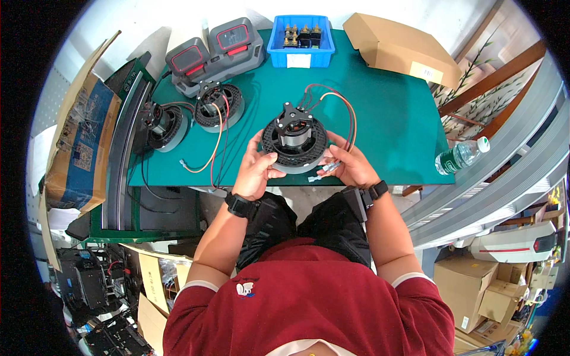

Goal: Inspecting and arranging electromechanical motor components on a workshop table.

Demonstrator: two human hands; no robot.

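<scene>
Between my hands is a round motor unit [294,136] with a black perforated ring, a silver core, a three-armed black bracket on top and a grey rim. My left hand [255,169] grips its left side, thumb on the ring. My right hand [354,167] closes on the right side, and wire ends with clear connectors [323,171] lie by its fingers. Red, black and orange wires [350,113] loop from the unit's top down to that hand. Two similar motor units, one [219,108] and another [166,127], sit on the table to the left, wires trailing.
A green-topped table [392,130] carries a blue bin [301,58] of small parts, a cardboard box [399,50] and a dark double-bay charger-like device [217,53]. A water bottle [462,155] lies at the right edge. Metal rails [504,172] stand on the right, an open carton [83,148] on the left.
</scene>
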